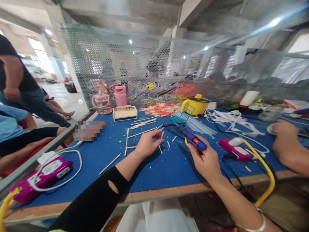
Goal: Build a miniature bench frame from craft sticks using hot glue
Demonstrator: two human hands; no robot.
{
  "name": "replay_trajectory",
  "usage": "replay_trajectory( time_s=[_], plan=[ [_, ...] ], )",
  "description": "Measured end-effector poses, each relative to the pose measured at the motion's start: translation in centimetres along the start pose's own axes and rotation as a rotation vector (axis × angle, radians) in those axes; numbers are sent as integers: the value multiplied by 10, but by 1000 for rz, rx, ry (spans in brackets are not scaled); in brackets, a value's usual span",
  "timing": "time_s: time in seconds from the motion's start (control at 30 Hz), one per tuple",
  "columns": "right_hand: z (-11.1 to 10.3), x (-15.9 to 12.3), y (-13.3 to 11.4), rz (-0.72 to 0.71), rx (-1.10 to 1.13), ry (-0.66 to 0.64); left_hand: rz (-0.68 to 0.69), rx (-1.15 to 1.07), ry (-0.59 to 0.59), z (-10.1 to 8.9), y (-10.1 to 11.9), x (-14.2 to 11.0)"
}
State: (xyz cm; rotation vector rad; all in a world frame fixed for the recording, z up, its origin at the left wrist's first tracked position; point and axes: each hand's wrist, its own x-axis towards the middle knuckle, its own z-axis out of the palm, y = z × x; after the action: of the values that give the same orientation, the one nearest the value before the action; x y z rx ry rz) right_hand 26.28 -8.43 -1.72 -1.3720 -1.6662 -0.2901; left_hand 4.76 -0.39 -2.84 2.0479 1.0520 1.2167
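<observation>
My left hand [149,142] pinches a short wooden stick [162,135] upright between thumb and fingertips. Under and beside that hand lies a partly joined frame of wooden sticks [126,141], flat on the blue table mat. My right hand [205,159] is wrapped round a blue hot glue gun [191,136] with a yellow trigger; its front end points left, towards the stick. Short stick pieces [168,144] lie on the mat between my hands. A longer loose stick [109,164] rests left of my left forearm.
A small wooden model [125,113], pink bottles [120,95] and a heap of red-tipped sticks [160,110] stand at the back, with a yellow pot [196,104]. Purple power strips [43,177] with cables flank me. Another person's hand [283,129] is at right.
</observation>
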Motion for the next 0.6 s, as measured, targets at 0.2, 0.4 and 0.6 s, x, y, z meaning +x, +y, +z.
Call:
replay_trajectory(
  time_s=[0.2,0.4,0.6],
  plan=[
    [-7,-8,1,103,58,31,-61,16,19,-14,10,-3],
    [-25,-43,-31,84,182,-7,-154,-124,187,-1,68,-66],
    [-25,-66,-95,-62,366,-340,-426,-654,-12,42,101,-130]
  ],
)
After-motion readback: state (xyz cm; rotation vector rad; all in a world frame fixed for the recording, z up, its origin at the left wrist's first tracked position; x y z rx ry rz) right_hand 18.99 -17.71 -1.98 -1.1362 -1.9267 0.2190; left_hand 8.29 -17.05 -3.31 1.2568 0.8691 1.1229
